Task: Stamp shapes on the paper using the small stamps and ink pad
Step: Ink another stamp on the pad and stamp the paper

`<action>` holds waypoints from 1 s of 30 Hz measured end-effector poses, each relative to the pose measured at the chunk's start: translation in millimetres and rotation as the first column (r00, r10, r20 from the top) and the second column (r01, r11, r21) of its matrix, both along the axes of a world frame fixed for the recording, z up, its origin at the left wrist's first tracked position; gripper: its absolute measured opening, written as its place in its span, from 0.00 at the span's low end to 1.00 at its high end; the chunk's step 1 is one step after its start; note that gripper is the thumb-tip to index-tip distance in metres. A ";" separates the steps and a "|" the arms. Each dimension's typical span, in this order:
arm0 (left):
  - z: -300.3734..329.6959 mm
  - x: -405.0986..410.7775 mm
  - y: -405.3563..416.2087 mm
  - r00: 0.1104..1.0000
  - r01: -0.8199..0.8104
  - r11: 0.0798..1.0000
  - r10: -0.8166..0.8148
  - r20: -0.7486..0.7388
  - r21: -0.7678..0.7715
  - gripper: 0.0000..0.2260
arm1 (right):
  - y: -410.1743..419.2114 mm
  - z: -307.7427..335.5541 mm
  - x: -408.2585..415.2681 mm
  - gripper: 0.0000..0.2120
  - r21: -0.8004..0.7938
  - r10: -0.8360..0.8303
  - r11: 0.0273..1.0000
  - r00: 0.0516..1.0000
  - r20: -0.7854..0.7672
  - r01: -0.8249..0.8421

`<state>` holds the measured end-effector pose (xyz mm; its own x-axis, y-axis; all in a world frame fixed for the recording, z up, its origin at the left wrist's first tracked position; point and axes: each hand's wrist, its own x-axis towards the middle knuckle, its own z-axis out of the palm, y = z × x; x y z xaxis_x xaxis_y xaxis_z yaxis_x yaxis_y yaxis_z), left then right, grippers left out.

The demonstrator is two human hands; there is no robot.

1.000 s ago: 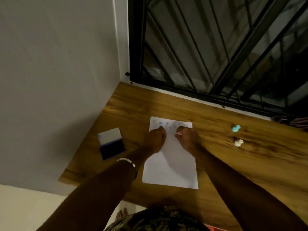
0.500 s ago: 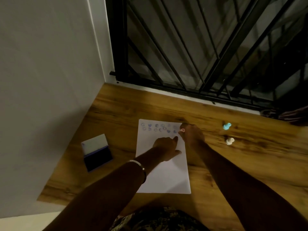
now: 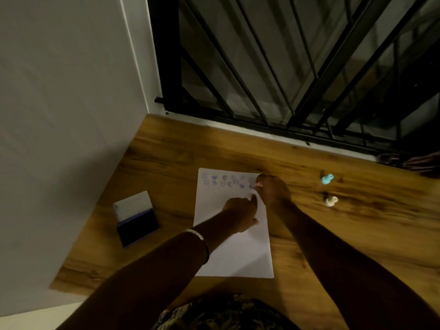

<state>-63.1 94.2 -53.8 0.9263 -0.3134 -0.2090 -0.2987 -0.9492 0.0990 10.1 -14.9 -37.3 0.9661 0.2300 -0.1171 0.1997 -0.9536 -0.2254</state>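
A white sheet of paper (image 3: 238,253) lies on the wooden desk (image 3: 357,234), with two rows of blue stamped shapes (image 3: 223,181) along its top edge. My right hand (image 3: 273,190) is at the paper's top right corner, closed around a small pink stamp (image 3: 258,185) that presses down at the end of the lower row. My left hand (image 3: 241,214) rests on the middle of the paper, fingers spread, holding it flat. An open ink pad (image 3: 137,219) with a dark blue pad and raised white lid sits left of the paper.
A light blue stamp (image 3: 326,179) and a cream stamp (image 3: 331,201) lie on the desk to the right of my right hand. A white wall runs along the left, and a black window grille (image 3: 262,79) stands behind the desk. Dark cloth (image 3: 414,161) lies at the far right.
My left hand slid down from the paper's top edge to its middle, uncovering the stamped rows. My right hand shifted to the top right corner. The camera view shifted too.
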 end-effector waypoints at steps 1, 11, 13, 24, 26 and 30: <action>0.0 0.3 0.2 1.000 0.005 1.000 -0.005 0.005 0.003 0.35 | 0.5 -0.4 0.7 0.11 -0.002 0.001 1.000 1.000 -0.003 -0.001; 0.2 1.9 -3.6 1.000 -0.017 1.000 0.017 0.004 0.013 0.34 | 3.5 -7.1 7.1 0.15 -0.056 -0.002 0.998 1.000 -0.027 0.001; -0.8 2.4 -3.0 1.000 -0.016 1.000 0.016 -0.003 0.006 0.34 | 4.4 -8.2 10.2 0.15 -0.063 -0.006 0.998 0.999 -0.043 0.003; -5.6 -0.2 -3.6 0.998 -0.046 0.998 0.044 -0.045 -0.035 0.34 | 8.8 -13.3 13.3 0.17 -0.071 -0.039 0.997 0.995 -0.096 0.032; -5.0 0.3 -5.3 0.996 -0.063 0.997 0.060 -0.073 -0.045 0.34 | 9.5 -11.6 12.1 0.18 -0.063 -0.039 0.997 0.995 -0.092 0.033; -3.1 0.5 -6.3 0.975 -0.137 0.979 0.108 -0.193 -0.148 0.33 | 7.2 -7.1 3.6 0.17 -0.049 -0.031 0.998 0.997 -0.068 0.028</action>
